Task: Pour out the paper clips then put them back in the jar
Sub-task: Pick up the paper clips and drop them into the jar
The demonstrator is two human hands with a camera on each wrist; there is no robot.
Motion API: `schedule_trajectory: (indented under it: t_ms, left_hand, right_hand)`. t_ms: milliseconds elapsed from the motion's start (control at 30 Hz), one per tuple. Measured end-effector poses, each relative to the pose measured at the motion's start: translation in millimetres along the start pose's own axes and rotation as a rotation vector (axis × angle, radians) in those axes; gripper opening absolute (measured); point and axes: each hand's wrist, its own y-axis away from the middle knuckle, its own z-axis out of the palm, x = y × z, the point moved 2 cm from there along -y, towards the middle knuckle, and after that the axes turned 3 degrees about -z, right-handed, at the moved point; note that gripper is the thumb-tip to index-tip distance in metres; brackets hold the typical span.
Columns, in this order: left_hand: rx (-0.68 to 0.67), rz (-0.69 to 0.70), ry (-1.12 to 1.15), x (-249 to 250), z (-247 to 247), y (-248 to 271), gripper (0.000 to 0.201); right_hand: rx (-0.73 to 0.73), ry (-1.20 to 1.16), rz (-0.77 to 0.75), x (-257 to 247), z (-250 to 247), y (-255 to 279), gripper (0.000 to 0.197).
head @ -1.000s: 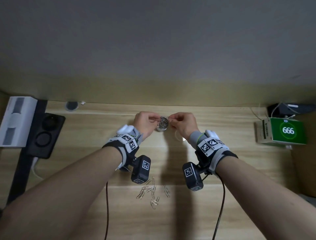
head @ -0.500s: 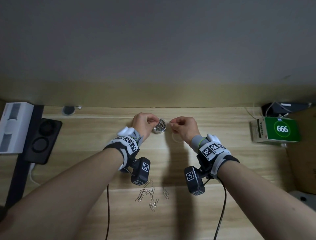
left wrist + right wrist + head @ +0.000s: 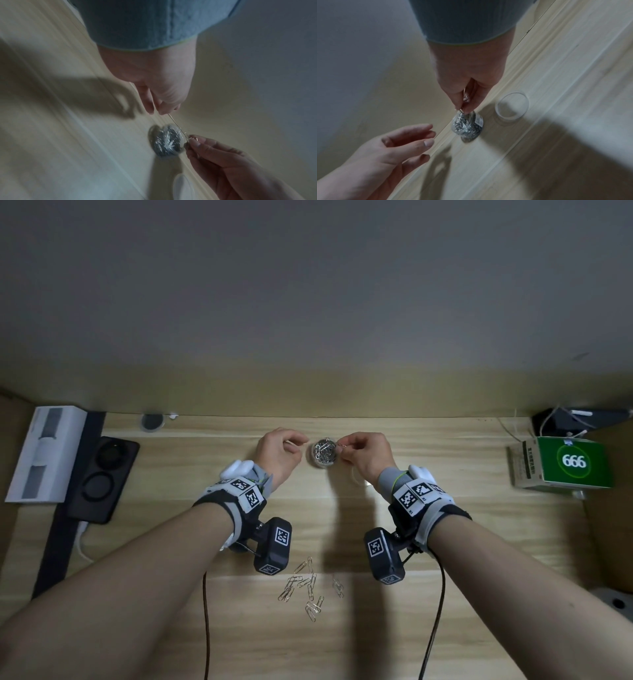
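Note:
A small clear jar (image 3: 323, 454), heaped with silver paper clips, stands near the back of the wooden table (image 3: 445, 628). My right hand (image 3: 340, 447) pinches a paper clip (image 3: 459, 111) between thumb and finger just over the jar's (image 3: 467, 125) right rim. My left hand (image 3: 301, 444) hovers just left of the jar without touching it. Its fingers (image 3: 426, 135) are loosely curled and hold nothing. Several loose paper clips (image 3: 308, 585) lie on the table nearer to me, between my wrists. The jar's clear lid (image 3: 511, 105) lies beside the jar, under my right wrist.
A white box (image 3: 41, 453) and a black device (image 3: 102, 477) sit at the table's left edge. A green box marked 666 (image 3: 568, 463) is at the right. The wall runs close behind the jar. Cables hang from both wrist cameras.
My left hand has drawn back from the jar to the left and loosened. My right hand stays at the jar's right rim, still pinching a clip.

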Motion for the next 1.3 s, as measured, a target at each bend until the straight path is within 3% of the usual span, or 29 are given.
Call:
schedule_trajectory:
  t_ms: [167, 600, 800, 967, 1167, 1300]
  left_hand:
    - [0.038, -0.058, -0.006, -17.4, -27.5, 9.8, 0.037]
    - [-0.001, -0.115, -0.032, -24.6, -59.9, 73.1, 0.031]
    - [-0.014, -0.142, -0.028, -40.8, -65.2, 101.6, 0.031]
    - [-0.024, -0.154, -0.046, -51.4, -60.1, 108.3, 0.028]
    - [-0.11, -0.196, -0.091, -51.2, -50.0, 109.1, 0.022]
    - [-0.294, -0.214, -0.195, -62.5, -33.7, 129.7, 0.02]
  right_hand:
    - [0.045, 0.027, -0.024, 0.0, 12.6, -5.3, 0.004]
    - [0.036, -0.185, -0.049, -5.0, 10.6, 43.9, 0.028]
    - [0.081, -0.2, -0.1, -8.4, 21.8, 42.2, 0.029]
    - [0.108, -0.153, -0.11, 0.2, 24.3, 45.2, 0.047]
    - [0.157, -0.188, -0.043, 14.5, 15.4, 66.0, 0.024]
    - [0.097, -0.11, 0.03, 39.4, 12.4, 101.3, 0.016]
